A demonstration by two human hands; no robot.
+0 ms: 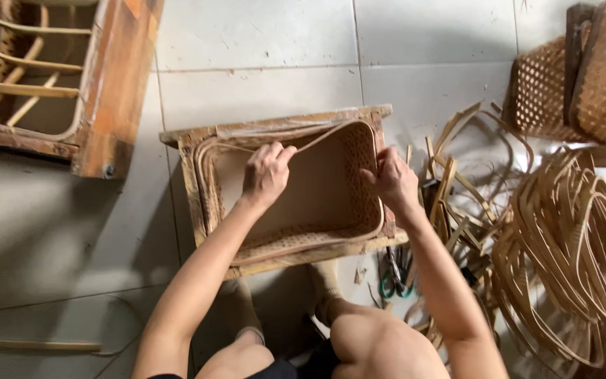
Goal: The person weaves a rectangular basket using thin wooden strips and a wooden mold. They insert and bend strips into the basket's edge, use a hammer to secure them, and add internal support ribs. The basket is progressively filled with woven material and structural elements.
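Left hand (pixel 266 173): fingers pinched together on a thin cane strip (pixel 320 140) at the upper inside edge of the basket; forearm bare, reaching in from below.
Right hand (pixel 391 181): fingers curled and closed over the right rim of the basket, near its upper right corner.
Cane strip: flat, pale tan, narrow; ran from the left hand's pinch up and right along the top rim, following the rounded corner.
Basket (pixel 359 161): rectangular with rounded corners, walls of open hexagonal cane weave, rim bound with layered smooth bands; interior lined by a plain beige panel.
Wooden frame (pixel 194 189): rough, worn rectangular mould of unfinished planks, edges chipped and stained; the basket sat inside it, on the floor in front of the person's knees.
Floor (pixel 261 63): large pale grey tiles, smooth, with dark grout lines.
Pile of bent strips (pixel 569 238): many curved tan hoops and loose splints, glossy, heaped well to the right of the frame.
Scissors (pixel 393 277): green-handled, lying on the floor just below the frame's lower right corner.
Second frame (pixel 117 84): orange-brown timber, scuffed, with curved cane ribs inside; upper left, apart from the work.
Woven baskets (pixel 583 77): two finished pieces of fine lattice weave, dark-edged, upper right corner.
Loose stick (pixel 40 345): straight pale sliver on the floor, lower left.
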